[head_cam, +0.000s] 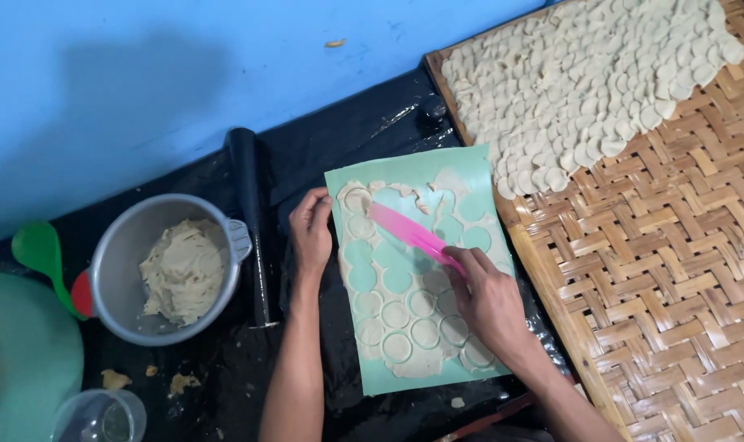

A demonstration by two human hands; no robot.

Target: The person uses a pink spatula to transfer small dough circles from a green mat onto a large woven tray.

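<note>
The right hand (488, 301) is closed around the handle end of a pink plastic spatula (409, 232), whose blade runs up toward ten o'clock across a thin sheet of rolled dough (421, 364). That dough lies on a mint-green mat (470, 164) at the middle of the view and is stamped with rows of circles; in the upper half several rounds are already lifted out, so green holes show through, while the lower rounds sit in place. The left hand (310, 231) rests at nine o'clock of the mat, fingers curled and pressing down on its left edge, gripping nothing else. Just left of that hand a black rolling pin (251, 221) lies on black plastic sheeting (224, 368), pointing roughly twelve to six. Farther toward nine o'clock stands a metal bowl (122, 245) with a lump of pale dough (183, 270) inside, and a green spoon (38, 250) lies just beside the bowl. At seven o'clock a clear plastic cup (101, 417) stands near scattered dough crumbs. From one to four o'clock a woven bamboo tray (675, 270) touches the mat's right side, and its top part carries a heap of cut dough discs (585, 82).
</note>
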